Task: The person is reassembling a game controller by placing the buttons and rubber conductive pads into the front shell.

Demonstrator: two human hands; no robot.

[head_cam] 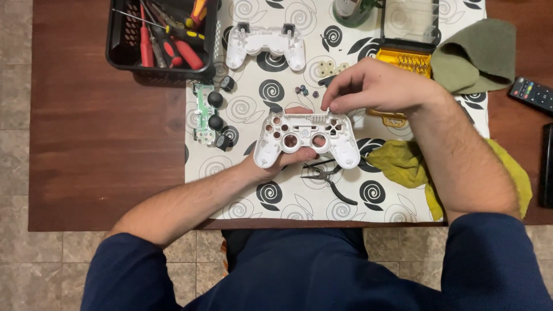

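Note:
My left hand (286, 157) holds a white game controller front shell (305, 138) from below, its inner side facing up with empty button holes. My right hand (374, 87) hovers over the shell's upper right corner, fingertips pinched together at the button holes there; whether a small part sits between them I cannot tell. The shell is held just above a white mat with black spirals (253, 75).
The controller's back shell (265, 46) lies at the mat's far side. A green circuit board with two thumbsticks (208, 112) lies left. Small buttons (305, 90), pliers (328, 175), a yellow bit case (406, 60), green cloth (475, 55), yellow cloth (403, 164), tool basket (164, 34), remote (533, 95).

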